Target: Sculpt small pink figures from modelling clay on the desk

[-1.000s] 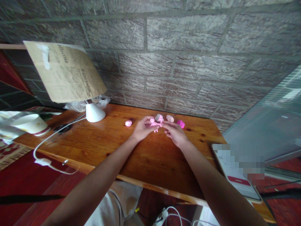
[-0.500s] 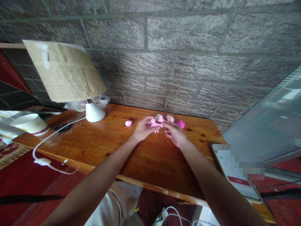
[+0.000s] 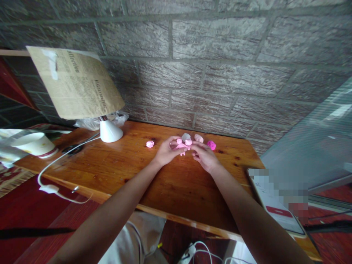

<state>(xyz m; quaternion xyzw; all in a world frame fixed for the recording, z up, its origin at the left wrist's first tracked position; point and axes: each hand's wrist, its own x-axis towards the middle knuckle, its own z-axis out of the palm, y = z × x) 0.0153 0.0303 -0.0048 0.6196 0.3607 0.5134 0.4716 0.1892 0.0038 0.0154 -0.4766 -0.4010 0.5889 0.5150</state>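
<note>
- Figure (image 3: pixel 181 146): pink, between the hands, right of the left palm; long axis appears to run hand to hand.
- Left hand (image 3: pixel 165 151): nearer, grasping the figure, thumb on its near side.
- Right hand (image 3: pixel 206 157): fingertips at the figure's right end; from here I cannot tell whether they pinch.
- Grey lump (image 3: pixel 186 136): just beyond the fingertips, limiting the far side.
- Pale lump (image 3: pixel 198 138), magenta lump (image 3: pixel 211 145): beyond the right hand.
- Pink lump (image 3: pixel 150 144): left of the left hand, apart.

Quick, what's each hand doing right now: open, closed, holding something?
Left hand: closed, holding the pink figure.
Right hand: partly curled at the figure's right end; whether it grips cannot be told.
</note>
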